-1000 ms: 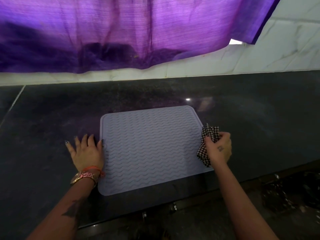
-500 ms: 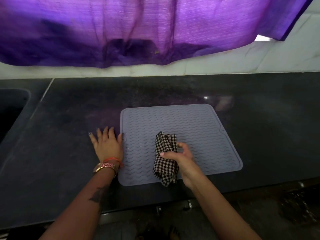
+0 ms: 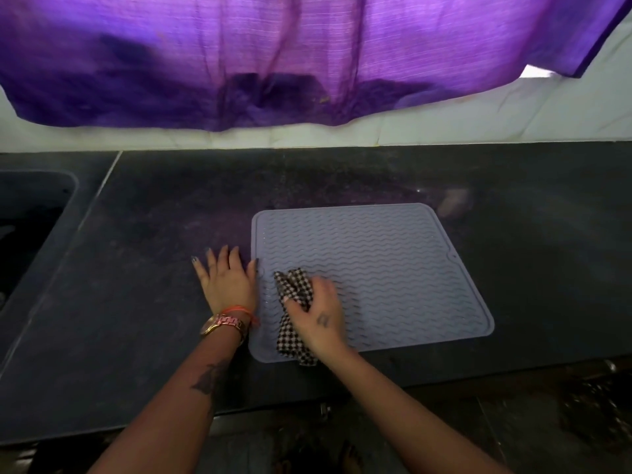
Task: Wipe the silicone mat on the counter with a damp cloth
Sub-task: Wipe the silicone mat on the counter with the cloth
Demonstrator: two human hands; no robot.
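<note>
Grey-lilac silicone mat [image 3: 376, 268], wavy ridges, lies flat on dark worktop [image 3: 154, 302]. Black/white checked cloth [image 3: 293, 316] bunched on mat's near-left part, overhanging near edge.

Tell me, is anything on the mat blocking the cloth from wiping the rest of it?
Nothing visible. The right hand holds the checkered cloth at the mat's left side; the rest is bare.

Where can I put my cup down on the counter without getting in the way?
Bare dark counter lies right of the mat, and more between the mat's far edge and the white wall. Another bare stretch sits between the sink and the left hand. The mat's near-left corner is crowded: the right hand holds the checked cloth there.
</note>
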